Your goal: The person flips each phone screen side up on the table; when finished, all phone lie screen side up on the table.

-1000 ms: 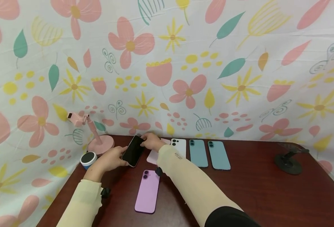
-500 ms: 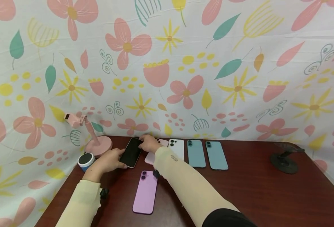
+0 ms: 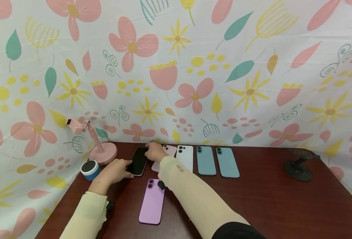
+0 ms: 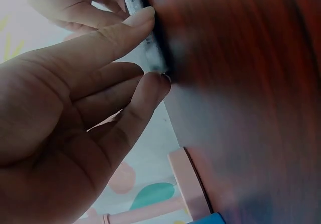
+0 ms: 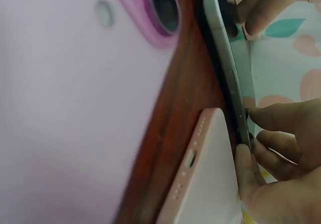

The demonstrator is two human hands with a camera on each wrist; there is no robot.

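A phone (image 3: 138, 161) with its black screen up sits at the back left of the table, between my two hands. My left hand (image 3: 115, 171) holds its near left corner, with the thumb at the near end and fingers along the side. My right hand (image 3: 156, 152) grips the far right edge by its fingertips. In the right wrist view the phone's metal side (image 5: 228, 66) shows close to the wood; whether it fully touches is unclear. Just right of it lies a pink phone (image 3: 170, 150), partly hidden by my right hand. A purple phone (image 3: 152, 202) lies nearer, back up.
A white phone (image 3: 185, 157) and two blue phones (image 3: 206, 161) continue the row to the right. On the left stand a pink phone stand (image 3: 104, 153) and a blue-and-white jar (image 3: 90, 170). A black stand (image 3: 298, 170) is at the far right. Patterned cloth (image 3: 194, 66) hangs behind.
The black-screened phone has turned slightly, closer in line with the row, and appears lower. Both hands keep hold of it. The head view has shifted slightly.
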